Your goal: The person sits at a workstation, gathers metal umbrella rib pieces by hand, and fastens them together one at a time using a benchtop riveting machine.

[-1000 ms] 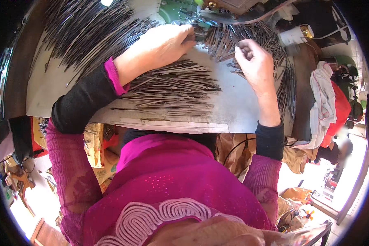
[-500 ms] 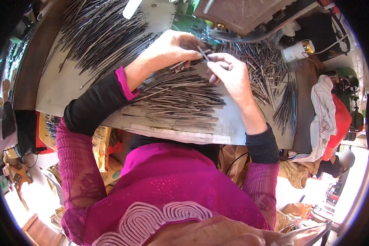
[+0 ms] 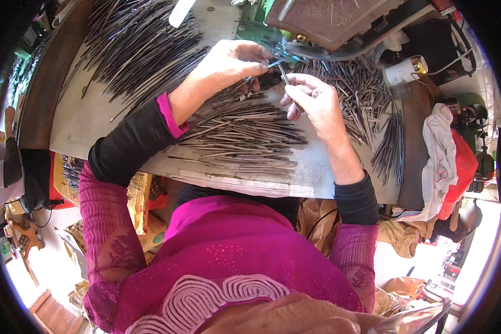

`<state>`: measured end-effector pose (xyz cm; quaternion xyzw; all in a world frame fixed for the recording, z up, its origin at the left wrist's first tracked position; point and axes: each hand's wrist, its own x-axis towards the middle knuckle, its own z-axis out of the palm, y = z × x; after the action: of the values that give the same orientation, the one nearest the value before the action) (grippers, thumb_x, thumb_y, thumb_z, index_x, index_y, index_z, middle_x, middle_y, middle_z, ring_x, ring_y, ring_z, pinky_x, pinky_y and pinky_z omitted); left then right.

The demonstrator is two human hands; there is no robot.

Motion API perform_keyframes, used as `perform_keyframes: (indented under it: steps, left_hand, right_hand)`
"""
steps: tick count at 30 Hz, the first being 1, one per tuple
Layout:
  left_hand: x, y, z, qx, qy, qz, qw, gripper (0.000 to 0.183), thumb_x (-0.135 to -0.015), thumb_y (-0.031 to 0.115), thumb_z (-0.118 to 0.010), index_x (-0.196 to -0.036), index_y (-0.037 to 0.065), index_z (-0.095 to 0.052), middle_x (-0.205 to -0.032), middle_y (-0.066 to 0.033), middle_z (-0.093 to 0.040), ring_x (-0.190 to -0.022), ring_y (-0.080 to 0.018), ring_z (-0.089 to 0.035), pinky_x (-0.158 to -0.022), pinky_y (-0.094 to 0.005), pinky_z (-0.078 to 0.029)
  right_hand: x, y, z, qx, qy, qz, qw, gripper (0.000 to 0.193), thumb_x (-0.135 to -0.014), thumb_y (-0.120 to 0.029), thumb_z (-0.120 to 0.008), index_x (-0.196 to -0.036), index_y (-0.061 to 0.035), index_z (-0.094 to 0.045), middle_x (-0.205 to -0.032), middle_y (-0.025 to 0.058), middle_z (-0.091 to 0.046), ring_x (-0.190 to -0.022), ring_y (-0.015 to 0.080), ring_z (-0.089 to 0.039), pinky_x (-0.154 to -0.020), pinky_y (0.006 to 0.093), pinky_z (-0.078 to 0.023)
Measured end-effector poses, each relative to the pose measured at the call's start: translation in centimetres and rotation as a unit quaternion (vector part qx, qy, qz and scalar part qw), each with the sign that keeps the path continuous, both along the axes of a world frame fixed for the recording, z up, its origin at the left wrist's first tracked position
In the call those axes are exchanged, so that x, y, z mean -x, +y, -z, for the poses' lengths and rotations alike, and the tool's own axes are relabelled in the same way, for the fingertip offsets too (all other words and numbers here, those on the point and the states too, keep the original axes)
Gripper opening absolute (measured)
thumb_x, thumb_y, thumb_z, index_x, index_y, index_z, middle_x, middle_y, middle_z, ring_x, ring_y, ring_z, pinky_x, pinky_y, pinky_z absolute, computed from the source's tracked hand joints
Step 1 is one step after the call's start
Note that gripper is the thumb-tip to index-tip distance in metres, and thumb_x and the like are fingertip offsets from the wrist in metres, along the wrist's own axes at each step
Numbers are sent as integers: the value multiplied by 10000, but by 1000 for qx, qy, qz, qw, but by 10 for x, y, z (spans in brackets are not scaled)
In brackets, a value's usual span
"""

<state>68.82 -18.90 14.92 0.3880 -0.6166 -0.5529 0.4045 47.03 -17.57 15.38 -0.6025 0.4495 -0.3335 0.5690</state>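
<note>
My left hand (image 3: 240, 60) is closed, its thumb and fingers pinching a thin strip (image 3: 275, 63) that shines bluish at its tip. Opposite it, my right hand (image 3: 313, 99) grips a short grey strip (image 3: 284, 73) between thumb and fingers. The two strips come close together in front of the green machine (image 3: 251, 28); whether they touch I cannot tell. Below the hands lies a pile of thin dark strips (image 3: 245, 139). Beside my right hand is a heap of shorter strips (image 3: 364, 94).
A large pile of long dark strips (image 3: 139, 47) covers the table's (image 3: 97, 125) far left. At the right lie a small bundle of strips (image 3: 389, 146), a white cylinder with a gold-coloured end (image 3: 402, 72) and a white cloth (image 3: 437, 150). A brown metal box (image 3: 334, 21) overhangs the back. Another person's sleeve (image 3: 11, 161) shows far left.
The strip in my right hand has turned more upright, and my right hand has shifted slightly. At my left fingertips a bluish strip end now shows.
</note>
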Motion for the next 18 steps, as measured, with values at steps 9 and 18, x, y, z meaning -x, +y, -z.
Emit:
perform_keyframes:
  steps: [9,18]
  left_hand:
    - [-4,-7,-7,-28,-10,-8,1000,256,-860,201,-613,-1002,-12,-619,-837,-69,-648,-605,-99,-587,-514,-211,-473]
    - [-3,-14,-4,-36,-32,-8,999,234,-866,217,-605,-933,-4,-643,-742,-47,-626,-496,-61,-491,-440,-194,-369]
  right_hand:
    - [-4,-13,-5,17,-13,-2,1000,270,-873,-110,-583,-1094,45,-567,-745,84,-626,-531,95,-565,-477,205,-445]
    - [-1,-17,-7,2,-11,-3,1000,284,-867,-137,-592,-1092,33,-562,-750,77,-628,-518,88,-552,-474,198,-435]
